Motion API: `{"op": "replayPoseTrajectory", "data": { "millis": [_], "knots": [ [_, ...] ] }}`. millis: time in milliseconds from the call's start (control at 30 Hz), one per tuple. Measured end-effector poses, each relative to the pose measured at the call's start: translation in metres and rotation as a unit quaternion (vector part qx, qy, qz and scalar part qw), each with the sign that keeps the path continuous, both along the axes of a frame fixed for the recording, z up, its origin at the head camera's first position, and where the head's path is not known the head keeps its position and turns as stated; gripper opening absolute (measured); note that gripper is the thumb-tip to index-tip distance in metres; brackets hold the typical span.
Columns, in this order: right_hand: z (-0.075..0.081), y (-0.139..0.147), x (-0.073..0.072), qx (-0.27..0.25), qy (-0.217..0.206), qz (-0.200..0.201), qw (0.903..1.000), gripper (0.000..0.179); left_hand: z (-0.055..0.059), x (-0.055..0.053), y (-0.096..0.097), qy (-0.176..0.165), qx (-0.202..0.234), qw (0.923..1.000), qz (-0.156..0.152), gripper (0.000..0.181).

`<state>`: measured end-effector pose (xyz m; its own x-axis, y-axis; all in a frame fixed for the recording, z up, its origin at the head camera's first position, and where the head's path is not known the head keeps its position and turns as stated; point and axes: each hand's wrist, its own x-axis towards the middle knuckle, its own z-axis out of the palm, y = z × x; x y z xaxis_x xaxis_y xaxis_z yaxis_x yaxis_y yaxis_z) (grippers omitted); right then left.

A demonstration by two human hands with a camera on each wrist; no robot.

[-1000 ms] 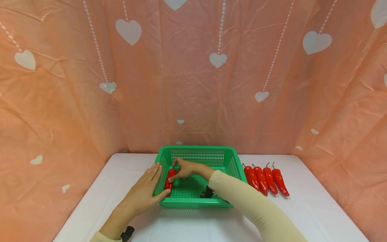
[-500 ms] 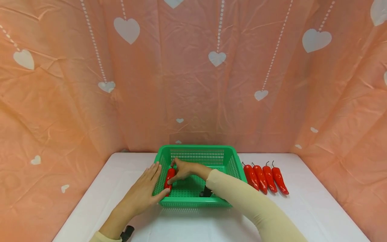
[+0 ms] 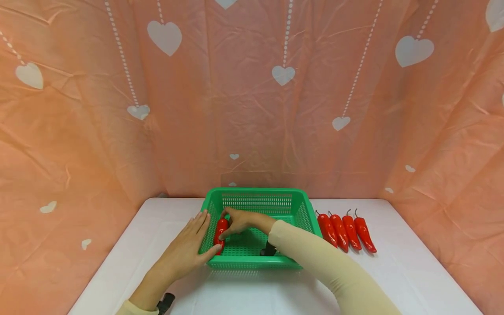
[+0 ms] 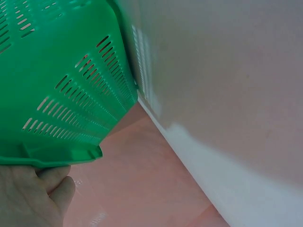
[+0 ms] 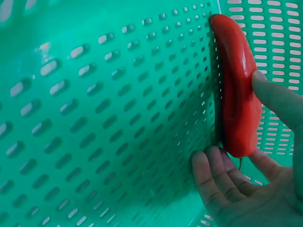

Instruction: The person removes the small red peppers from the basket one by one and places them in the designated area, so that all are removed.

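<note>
A red chili pepper (image 3: 221,226) lies lengthwise along the left side inside the green plastic basket (image 3: 256,259). My right hand (image 3: 239,221) holds this pepper: in the right wrist view the thumb (image 5: 274,97) presses its side, and the fingers curve around its stem end. Across the basket's left rim rests my left hand (image 3: 189,247), its fingers straight and the thumb reaching over the near left corner. Only part of that hand (image 4: 31,196) appears in the left wrist view, beneath the basket's rim.
Several red chili peppers (image 3: 349,232) lie in a row on the white table (image 3: 252,295), just right of the basket. An orange-pink curtain (image 3: 252,131) with white hearts surrounds the table at the back and sides.
My right fingers have shifted slightly left at the pepper's stem end, and the stem is now covered in the head view. The left hand stays on the rim.
</note>
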<state>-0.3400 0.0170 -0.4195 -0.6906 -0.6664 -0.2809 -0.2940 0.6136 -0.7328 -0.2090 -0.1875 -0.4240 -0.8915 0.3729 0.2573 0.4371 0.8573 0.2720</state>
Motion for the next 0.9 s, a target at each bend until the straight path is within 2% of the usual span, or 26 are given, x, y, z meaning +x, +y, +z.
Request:
{"op": "replayPoseTrajectory", "data": {
  "millis": [400, 667, 900],
  "knots": [
    [-0.0021, -0.0023, -0.0040, -0.019, 0.020, 0.003, 0.9996, 0.062, 0.0003, 0.0000, 0.0009, -0.003, 0.001, 1.0000, 0.003, 0.093],
    [0.0014, -0.0055, -0.0042, -0.033, 0.030, -0.010, 0.9990, 0.063, 0.0002, -0.0007, 0.0003, 0.003, 0.007, 1.0000, 0.001, 0.092],
    [0.0044, -0.0081, -0.0004, -0.069, -0.009, -0.035, 0.9970, 0.061, -0.0012, -0.0018, -0.0004, 0.013, 0.007, 0.9999, -0.006, 0.092]
  ]
}}
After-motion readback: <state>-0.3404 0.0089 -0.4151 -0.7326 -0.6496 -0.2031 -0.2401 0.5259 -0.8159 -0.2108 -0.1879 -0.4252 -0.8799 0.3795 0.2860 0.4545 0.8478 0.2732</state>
